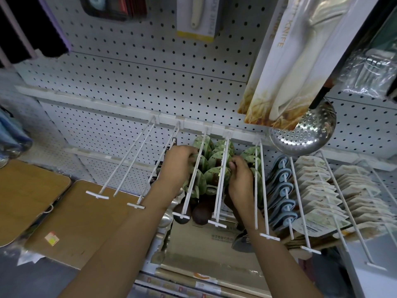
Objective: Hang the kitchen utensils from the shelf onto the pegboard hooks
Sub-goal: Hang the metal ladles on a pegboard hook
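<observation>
Dark wooden spoons with green card tags (211, 173) hang in bunches on white pegboard hooks (191, 177) at the middle of the white pegboard (150, 74). My left hand (179, 163) reaches between the hooks and its fingers curl on a green tag at the back of one hook. My right hand (240, 177) pinches another green-tagged spoon beside the neighbouring hook (221, 179). The spoons' dark bowls (200, 212) hang below the hook ends. Fingertips of both hands are partly hidden by the tags.
Two empty double hooks (126, 166) jut out at left. Blue utensils (283, 190) and beige packs (322, 194) fill hooks at right. A steel skimmer (305, 134) and boxed knives (294, 61) hang above right. Wooden boards (32, 196) and a cardboard box (214, 250) lie on the shelf below.
</observation>
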Motion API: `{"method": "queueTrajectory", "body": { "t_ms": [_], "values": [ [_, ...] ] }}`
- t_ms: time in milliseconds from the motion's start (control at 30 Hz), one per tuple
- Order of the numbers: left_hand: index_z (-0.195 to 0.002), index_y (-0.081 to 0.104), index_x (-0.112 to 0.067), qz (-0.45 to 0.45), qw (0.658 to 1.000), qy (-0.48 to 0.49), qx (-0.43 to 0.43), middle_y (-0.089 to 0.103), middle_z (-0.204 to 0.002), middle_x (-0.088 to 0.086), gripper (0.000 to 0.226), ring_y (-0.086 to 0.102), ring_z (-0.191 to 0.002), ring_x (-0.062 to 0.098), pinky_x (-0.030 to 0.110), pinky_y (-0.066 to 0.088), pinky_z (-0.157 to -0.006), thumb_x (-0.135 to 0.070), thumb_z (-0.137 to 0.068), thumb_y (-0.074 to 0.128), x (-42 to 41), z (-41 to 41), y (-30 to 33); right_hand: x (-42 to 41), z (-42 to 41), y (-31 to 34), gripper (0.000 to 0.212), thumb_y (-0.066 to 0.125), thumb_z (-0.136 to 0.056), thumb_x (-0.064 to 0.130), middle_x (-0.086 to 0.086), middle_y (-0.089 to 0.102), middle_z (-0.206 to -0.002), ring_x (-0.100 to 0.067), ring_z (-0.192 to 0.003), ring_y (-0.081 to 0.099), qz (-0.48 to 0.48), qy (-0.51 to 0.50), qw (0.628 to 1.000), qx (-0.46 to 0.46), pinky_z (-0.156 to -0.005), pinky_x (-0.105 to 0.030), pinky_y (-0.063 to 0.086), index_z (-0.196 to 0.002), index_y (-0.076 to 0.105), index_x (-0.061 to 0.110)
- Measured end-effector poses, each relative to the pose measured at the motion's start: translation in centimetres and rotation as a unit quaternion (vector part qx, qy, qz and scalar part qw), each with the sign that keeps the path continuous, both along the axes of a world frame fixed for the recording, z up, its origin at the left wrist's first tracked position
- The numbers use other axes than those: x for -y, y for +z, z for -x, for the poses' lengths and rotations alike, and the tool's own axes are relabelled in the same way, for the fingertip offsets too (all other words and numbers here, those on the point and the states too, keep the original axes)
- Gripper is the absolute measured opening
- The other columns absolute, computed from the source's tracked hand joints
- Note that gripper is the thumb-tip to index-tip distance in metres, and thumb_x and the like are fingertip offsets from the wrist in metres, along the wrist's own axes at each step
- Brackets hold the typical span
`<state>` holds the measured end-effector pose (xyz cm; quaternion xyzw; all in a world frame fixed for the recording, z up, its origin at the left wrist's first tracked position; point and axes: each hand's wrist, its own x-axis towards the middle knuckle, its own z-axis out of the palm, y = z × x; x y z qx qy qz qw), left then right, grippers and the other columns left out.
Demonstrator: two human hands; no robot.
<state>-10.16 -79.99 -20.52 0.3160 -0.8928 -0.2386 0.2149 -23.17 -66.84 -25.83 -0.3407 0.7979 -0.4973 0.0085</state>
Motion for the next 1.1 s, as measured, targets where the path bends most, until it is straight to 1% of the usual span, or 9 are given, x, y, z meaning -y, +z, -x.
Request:
{"method": "queueTrajectory", "body": {
  "t_ms": [67, 267, 400, 500, 600, 667, 867, 1000, 1100],
  "values": [
    [-0.072, 0.065, -0.010, 0.009, 1.000, 0.001, 0.021, 0.057, -0.066, -0.005, 0.023, 0.048, -0.059, 0.012, 0.023, 0.043, -0.057, 0.011, -0.074, 0.055, -0.1, 0.1, 0.3, -0.2, -0.2, 0.2, 0.024, 0.040, -0.096, -0.004, -0.011, 0.050, -0.084, -0.014, -0.076, 0.042, -0.009, 0.002, 1.000, 0.011, -0.069, -0.030, 0.034, -0.082, 0.047, 0.014],
    [-0.081, 0.065, -0.013, 0.066, 0.997, 0.040, 0.018, 0.068, -0.079, 0.003, 0.022, 0.063, -0.071, 0.024, 0.035, 0.052, -0.064, 0.008, -0.082, 0.057, 0.2, 0.6, -0.4, -0.4, 0.0, -1.0, 0.021, 0.031, -0.095, 0.014, -0.003, 0.052, -0.077, -0.018, -0.072, 0.053, -0.024, -0.012, 1.000, -0.008, -0.068, -0.046, 0.048, -0.083, 0.047, 0.021],
    [-0.083, 0.066, -0.017, 0.067, 0.997, 0.042, 0.011, 0.068, -0.081, -0.001, 0.025, 0.065, -0.076, 0.022, 0.032, 0.051, -0.064, 0.005, -0.083, 0.055, 0.4, 1.0, -0.6, -1.2, -0.6, -0.4, 0.033, 0.027, -0.095, 0.023, 0.000, 0.066, -0.091, -0.013, -0.089, 0.064, -0.016, -0.007, 1.000, -0.021, -0.082, -0.043, 0.056, -0.102, 0.059, 0.021],
    [-0.107, 0.071, -0.017, 0.060, 0.998, 0.023, -0.014, 0.073, -0.103, 0.003, 0.035, 0.069, -0.091, 0.024, 0.034, 0.054, -0.077, 0.007, -0.085, 0.059, 0.1, 0.6, -0.5, -1.5, -1.1, 0.1, 0.030, 0.035, -0.103, 0.017, -0.004, 0.070, -0.103, -0.017, -0.098, 0.066, -0.001, -0.009, 1.000, -0.016, -0.088, -0.042, 0.055, -0.116, 0.062, 0.014],
    [-0.135, 0.058, -0.014, 0.067, 0.998, 0.001, -0.009, 0.062, -0.134, 0.007, 0.065, 0.066, -0.110, 0.028, 0.037, 0.053, -0.093, 0.015, -0.078, 0.059, -0.6, -0.5, -0.3, -1.6, -1.6, 0.1, 0.034, 0.037, -0.104, 0.009, -0.010, 0.063, -0.131, -0.020, -0.122, 0.058, 0.006, -0.016, 1.000, 0.026, -0.104, -0.043, 0.047, -0.132, 0.057, 0.009],
    [-0.145, 0.048, -0.010, 0.078, 0.997, -0.008, 0.005, 0.055, -0.141, 0.010, 0.076, 0.065, -0.113, 0.031, 0.038, 0.052, -0.095, 0.020, -0.075, 0.054, -1.4, -1.4, 0.0, -2.0, -2.0, -0.2, 0.037, 0.037, -0.105, 0.011, -0.008, 0.055, -0.141, -0.020, -0.132, 0.050, 0.014, -0.019, 0.999, 0.030, -0.111, -0.043, 0.041, -0.138, 0.052, 0.009],
    [-0.140, 0.052, -0.007, 0.111, 0.994, -0.003, -0.001, 0.060, -0.138, 0.010, 0.077, 0.069, -0.103, 0.035, 0.044, 0.058, -0.083, 0.021, -0.068, 0.054, -2.2, -3.7, 0.3, -3.8, -3.5, -0.6, 0.049, 0.036, -0.099, -0.005, -0.008, 0.048, -0.148, -0.017, -0.138, 0.043, -0.003, 0.009, 0.999, 0.043, -0.115, -0.027, 0.032, -0.145, 0.041, 0.010],
    [-0.123, 0.067, -0.011, 0.119, 0.992, -0.035, 0.011, 0.073, -0.107, 0.011, 0.057, 0.069, -0.091, 0.035, 0.043, 0.057, -0.071, 0.014, -0.073, 0.054, -3.1, -4.6, 0.2, -4.0, -3.9, -1.1, 0.046, 0.037, -0.099, -0.004, -0.010, 0.049, -0.145, -0.020, -0.135, 0.045, 0.012, 0.000, 0.998, 0.060, -0.114, -0.032, 0.036, -0.144, 0.042, 0.007],
    [-0.102, 0.070, -0.010, 0.114, 0.991, -0.058, 0.034, 0.070, -0.086, 0.011, 0.029, 0.065, -0.081, 0.034, 0.034, 0.049, -0.062, 0.003, -0.079, 0.058, -3.5, -5.3, 0.0, -4.3, -4.0, -1.6, 0.040, 0.043, -0.095, -0.008, -0.011, 0.054, -0.133, -0.023, -0.124, 0.052, 0.015, -0.017, 0.999, 0.027, -0.106, -0.026, 0.040, -0.133, 0.051, 0.004]
  ]
}}
